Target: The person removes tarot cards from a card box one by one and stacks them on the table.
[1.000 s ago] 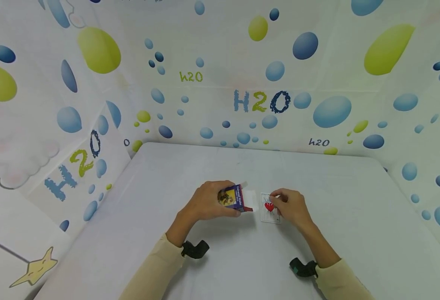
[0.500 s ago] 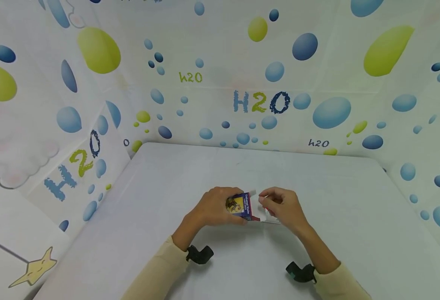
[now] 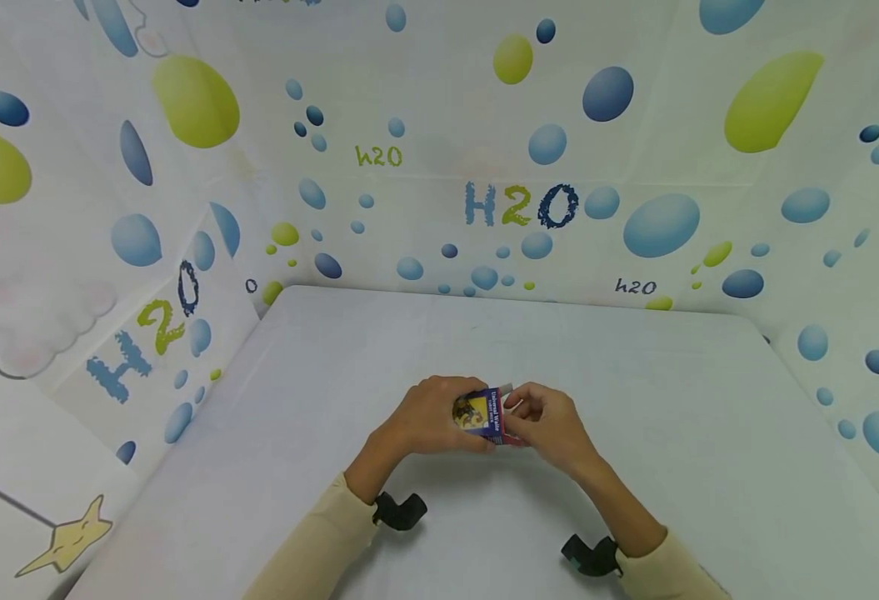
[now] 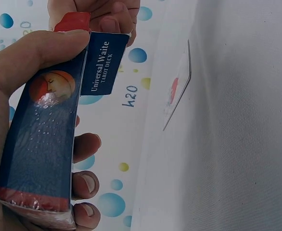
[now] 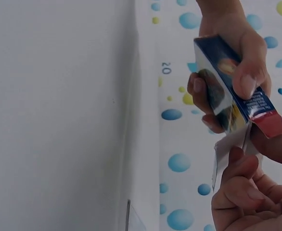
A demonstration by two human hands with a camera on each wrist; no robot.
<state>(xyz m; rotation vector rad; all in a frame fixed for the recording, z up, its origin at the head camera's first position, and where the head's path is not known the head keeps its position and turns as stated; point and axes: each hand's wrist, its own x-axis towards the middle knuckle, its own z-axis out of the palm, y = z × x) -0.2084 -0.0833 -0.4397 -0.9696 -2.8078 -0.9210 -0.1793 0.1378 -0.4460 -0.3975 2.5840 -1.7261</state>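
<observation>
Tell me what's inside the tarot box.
Nothing inside the tarot box can be seen: its sides and the right hand cover any contents. One card shows outside it.

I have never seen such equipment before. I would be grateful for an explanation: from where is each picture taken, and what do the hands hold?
There is no robot: a person works with two bare hands. The wide picture comes from a camera worn on the head. The other two come from cameras on the left and right wrists, probably the black devices. The left hand grips a tarot deck box. The right hand has its fingers at the open end; whether they pinch anything is unclear. On the white surface lies at least one card with a red mark, best seen from the left wrist.
</observation>
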